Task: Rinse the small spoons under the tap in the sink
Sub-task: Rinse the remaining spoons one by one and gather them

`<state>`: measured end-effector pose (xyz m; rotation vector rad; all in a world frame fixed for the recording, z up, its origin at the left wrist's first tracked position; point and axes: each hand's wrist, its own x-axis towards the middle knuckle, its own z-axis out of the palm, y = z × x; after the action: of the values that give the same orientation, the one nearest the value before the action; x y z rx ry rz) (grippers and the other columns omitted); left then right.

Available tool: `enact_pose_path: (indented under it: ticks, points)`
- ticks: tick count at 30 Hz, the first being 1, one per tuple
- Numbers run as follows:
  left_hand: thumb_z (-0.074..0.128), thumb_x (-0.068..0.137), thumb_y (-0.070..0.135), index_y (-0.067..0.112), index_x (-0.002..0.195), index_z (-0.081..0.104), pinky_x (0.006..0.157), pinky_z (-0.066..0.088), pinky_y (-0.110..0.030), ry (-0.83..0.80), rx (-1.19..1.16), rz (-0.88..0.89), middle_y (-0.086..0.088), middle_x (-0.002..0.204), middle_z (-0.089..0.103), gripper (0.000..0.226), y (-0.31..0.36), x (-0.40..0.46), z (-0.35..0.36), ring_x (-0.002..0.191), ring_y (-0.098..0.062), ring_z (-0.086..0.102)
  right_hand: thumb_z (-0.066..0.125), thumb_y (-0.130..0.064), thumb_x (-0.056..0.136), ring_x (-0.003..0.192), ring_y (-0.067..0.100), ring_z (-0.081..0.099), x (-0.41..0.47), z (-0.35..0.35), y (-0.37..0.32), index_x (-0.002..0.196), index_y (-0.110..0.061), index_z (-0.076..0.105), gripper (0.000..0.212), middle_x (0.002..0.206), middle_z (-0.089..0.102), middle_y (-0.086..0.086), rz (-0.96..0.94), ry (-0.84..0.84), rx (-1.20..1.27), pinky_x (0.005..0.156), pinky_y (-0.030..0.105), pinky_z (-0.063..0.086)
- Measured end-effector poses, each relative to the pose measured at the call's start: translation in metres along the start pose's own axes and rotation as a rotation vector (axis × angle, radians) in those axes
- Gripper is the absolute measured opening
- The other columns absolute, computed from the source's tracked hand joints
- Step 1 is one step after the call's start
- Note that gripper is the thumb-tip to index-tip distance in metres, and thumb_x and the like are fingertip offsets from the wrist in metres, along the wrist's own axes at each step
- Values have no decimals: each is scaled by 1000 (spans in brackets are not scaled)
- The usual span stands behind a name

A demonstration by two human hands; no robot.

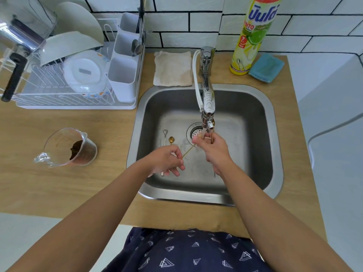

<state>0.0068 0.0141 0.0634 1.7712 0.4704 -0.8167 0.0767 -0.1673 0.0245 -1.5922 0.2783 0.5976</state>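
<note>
Over the steel sink [271, 118], my left hand [167, 161] pinches the handle end of a thin gold spoon [188, 151]. The spoon's bowl end lies inside my right hand [211, 148], whose fingers close around it right under the tap [207, 107] spout. Water runs from the spout onto my right fingers. Two more small spoons rest on the sink floor to the left of the drain [196, 132]: a silver one [165, 136] and a gold one [171, 139].
A glass measuring cup [68, 148] with brown residue stands on the wooden counter at left. Behind it is a white dish rack [64, 83] with bowls and plates. A folded cloth [172, 68], a detergent bottle [253, 36] and a blue sponge [266, 67] sit behind the sink.
</note>
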Motion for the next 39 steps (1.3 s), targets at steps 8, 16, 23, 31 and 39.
enact_pose_path:
  ticks: [8,16,23,31,39]
  points:
    - [74,91,23,7,96,68,52,41,-24,112,-12,107,-1,77,77,18,0,13,13,51,-9,57,59,-24,104,39,5,23,8,-7,-10,94,-21,68,14,104,82,-2,111,29,239,37,20,24]
    - [48,105,5,8,99,62,74,59,-22,-28,-745,156,-1,91,79,15,47,59,34,88,-16,76,71,-20,98,37,2,27,11,-54,-12,97,-18,67,4,110,80,6,64,184,515,36,17,26]
    - [53,101,39,11,82,60,42,39,-22,296,-262,155,2,54,60,35,61,68,61,41,-11,49,69,-24,99,39,2,27,5,-49,-6,108,-17,67,12,109,80,5,57,122,483,37,16,26]
    - [41,101,19,16,115,43,49,38,-18,25,-276,121,-3,80,57,15,38,39,78,56,-7,44,43,-58,104,42,5,40,7,-19,-3,56,-22,69,65,76,67,1,101,99,525,40,20,37]
    - [49,102,45,14,105,56,73,47,-33,374,366,30,-7,101,70,33,-15,61,30,86,-21,62,48,-49,105,42,7,50,14,-29,-3,69,-15,48,49,75,74,5,100,125,701,43,22,48]
